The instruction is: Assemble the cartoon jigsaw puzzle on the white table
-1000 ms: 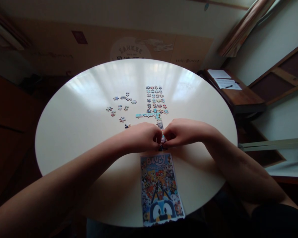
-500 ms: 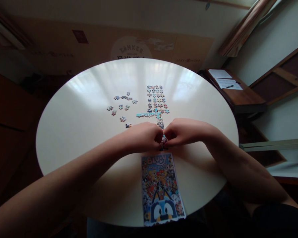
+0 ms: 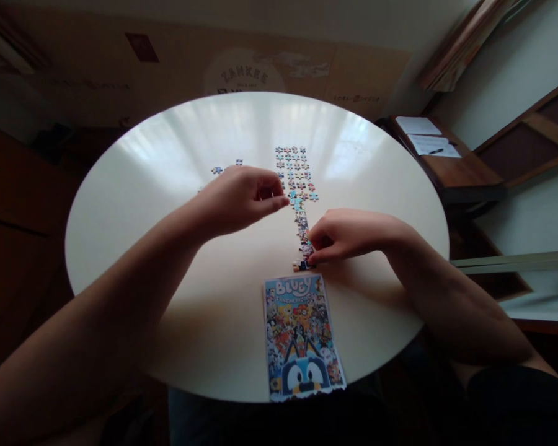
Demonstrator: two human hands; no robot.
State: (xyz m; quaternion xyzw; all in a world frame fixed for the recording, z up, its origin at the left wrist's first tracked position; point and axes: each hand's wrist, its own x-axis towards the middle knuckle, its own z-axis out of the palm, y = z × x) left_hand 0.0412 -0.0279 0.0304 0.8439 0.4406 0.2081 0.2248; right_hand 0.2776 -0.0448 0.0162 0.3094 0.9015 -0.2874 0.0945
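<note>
My left hand [image 3: 253, 197] hovers with thumb and fingers nearly together beside the upper end of the joined puzzle strip [image 3: 301, 218]; whether it pinches anything is too small to tell. Closed at the strip's lower right edge, my right hand [image 3: 337, 236] has its fingertips on the pieces there. The strip runs down toward me and ends in a dark and tan piece [image 3: 301, 266]. Rows of loose puzzle pieces [image 3: 296, 166] lie beyond it. Below the strip is the Bluey picture sheet [image 3: 302, 337].
The round white table [image 3: 121, 248] holds everything. A few loose pieces [image 3: 217, 170] show behind my left hand, which hides others. At the right stands a wooden side table [image 3: 469, 170] with papers [image 3: 430, 146] and a pen [image 3: 436, 151].
My left hand has moved up and left, away from the lower strip, and now covers the strip's left arm and some loose pieces. My right hand remains by the strip. The view has shifted slightly.
</note>
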